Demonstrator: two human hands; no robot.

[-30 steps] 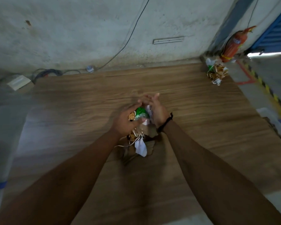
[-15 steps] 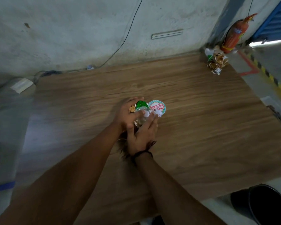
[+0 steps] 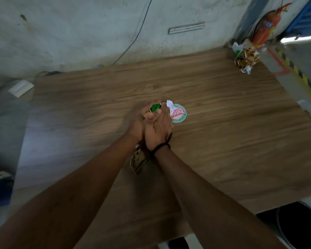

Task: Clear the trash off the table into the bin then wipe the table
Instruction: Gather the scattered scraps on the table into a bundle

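Grey concrete wall [image 3: 79, 33] backs a brown wood-grain table [image 3: 223, 132] that fills most of the frame. At the centre, the left hand [image 3: 136, 123] and the right hand [image 3: 158, 128] are pressed together, fingers wrapped round a crumpled bundle of green, white and brown wrappers [image 3: 155, 107]. Brown paper scraps [image 3: 137, 160] hang from it below the wrists. A round white-and-teal lid with red lettering [image 3: 179, 114] shows just right of the fingers; whether it lies on the table or is held is unclear. A black cord band [image 3: 161, 146] circles the right wrist. A second heap of brown and white scraps [image 3: 246, 58] sits at the table's upper-right corner, below a red fire extinguisher [image 3: 267, 26]. A black round bin [image 3: 298, 227] stands at lower right.
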